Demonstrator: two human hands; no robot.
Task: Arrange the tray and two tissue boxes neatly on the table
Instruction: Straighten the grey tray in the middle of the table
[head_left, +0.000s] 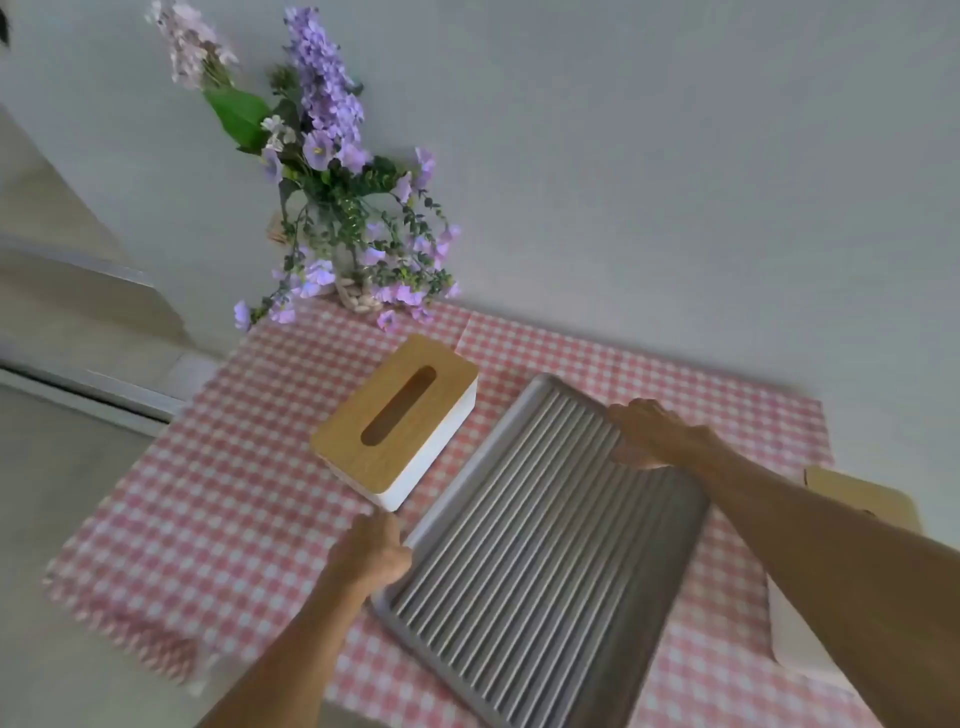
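A grey ribbed tray (540, 561) lies slanted across the middle of the checked table. My left hand (371, 553) grips its near left rim. My right hand (652, 434) holds its far right edge, fingers over the rim. A white tissue box with a wooden lid (397, 418) stands just left of the tray, close to its rim. A second tissue box (852, 499) sits at the right, mostly hidden behind my right forearm.
A vase of purple flowers (340, 218) stands at the table's far left corner against the white wall. The pink-and-white checked cloth (208, 493) covers the table, its left edge hanging near the floor.
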